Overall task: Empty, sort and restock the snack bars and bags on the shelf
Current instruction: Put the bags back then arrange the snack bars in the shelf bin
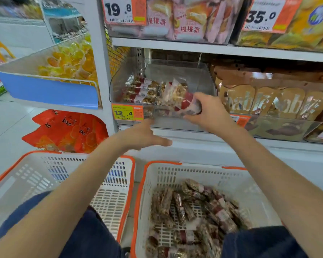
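right hand (211, 112) is gripping a snack bar (183, 101) by its red end at the clear bin's (205, 79) front edge — light, crinkly, slippery film, likely brittle; left hand (144, 135) is hovering, fingers spread, holding nothing.

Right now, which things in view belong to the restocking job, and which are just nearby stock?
In the job: nut bars held by the right hand; open left hand; clear bin with stacked bars; right basket of bars; left basket.

Just nearby: pink pie packs, brown bags, orange bags.
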`<action>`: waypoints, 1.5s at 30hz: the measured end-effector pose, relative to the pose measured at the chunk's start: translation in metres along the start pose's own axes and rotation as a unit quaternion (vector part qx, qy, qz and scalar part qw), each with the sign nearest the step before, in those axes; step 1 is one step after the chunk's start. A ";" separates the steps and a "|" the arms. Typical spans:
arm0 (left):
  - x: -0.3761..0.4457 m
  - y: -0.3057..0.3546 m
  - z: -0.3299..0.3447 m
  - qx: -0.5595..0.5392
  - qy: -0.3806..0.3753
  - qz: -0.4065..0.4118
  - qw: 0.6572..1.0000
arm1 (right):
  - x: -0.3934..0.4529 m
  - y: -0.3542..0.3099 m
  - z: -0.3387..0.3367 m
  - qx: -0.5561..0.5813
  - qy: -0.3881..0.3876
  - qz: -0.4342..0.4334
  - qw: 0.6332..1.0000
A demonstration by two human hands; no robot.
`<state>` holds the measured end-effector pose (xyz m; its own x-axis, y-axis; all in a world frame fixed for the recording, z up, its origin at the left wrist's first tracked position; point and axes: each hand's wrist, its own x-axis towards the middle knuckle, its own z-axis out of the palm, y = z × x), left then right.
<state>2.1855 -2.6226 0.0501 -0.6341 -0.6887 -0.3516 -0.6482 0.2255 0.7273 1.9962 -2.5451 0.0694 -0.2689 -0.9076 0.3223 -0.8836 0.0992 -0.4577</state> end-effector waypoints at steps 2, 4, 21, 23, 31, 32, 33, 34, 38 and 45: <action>0.013 -0.009 -0.019 0.072 -0.005 -0.006 0.997 | 0.046 0.002 -0.016 -0.089 -0.015 -0.022 0.996; 0.028 -0.021 -0.029 0.052 -0.007 -0.035 0.998 | 0.086 0.010 -0.015 -0.182 -0.096 -0.015 0.979; 0.086 -0.030 -0.027 0.076 0.021 -0.010 0.997 | 0.153 0.042 0.049 -0.247 -0.374 0.005 0.894; 0.085 -0.026 -0.024 0.086 0.022 -0.002 0.996 | 0.153 0.041 0.053 -0.249 -0.395 0.012 0.884; 0.084 -0.020 -0.022 0.092 0.018 0.001 0.996 | 0.159 0.033 0.037 -0.159 -0.411 0.048 0.897; 0.084 -0.020 -0.022 0.093 0.017 0.001 0.996 | 0.159 0.036 0.034 -0.126 -0.414 0.059 0.899; 0.083 -0.021 -0.022 0.093 0.017 0.000 0.996 | 0.158 0.038 0.032 -0.111 -0.413 0.064 0.902; 0.083 -0.022 -0.023 0.093 0.017 -0.001 0.995 | 0.157 0.040 0.034 -0.107 -0.409 0.071 0.903; 0.081 -0.025 -0.025 0.099 0.026 0.000 0.995 | 0.147 0.045 0.046 -0.127 -0.383 0.074 0.912; 0.080 -0.028 -0.026 0.092 0.025 0.002 0.995 | 0.142 0.044 0.039 -0.142 -0.373 0.079 0.914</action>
<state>2.1638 -2.7016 0.0167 -0.6182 -0.7201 -0.3150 -0.7143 0.3475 0.6074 1.9344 -2.6854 0.0631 -0.1597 -0.8877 -0.4318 -0.9485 0.2592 -0.1821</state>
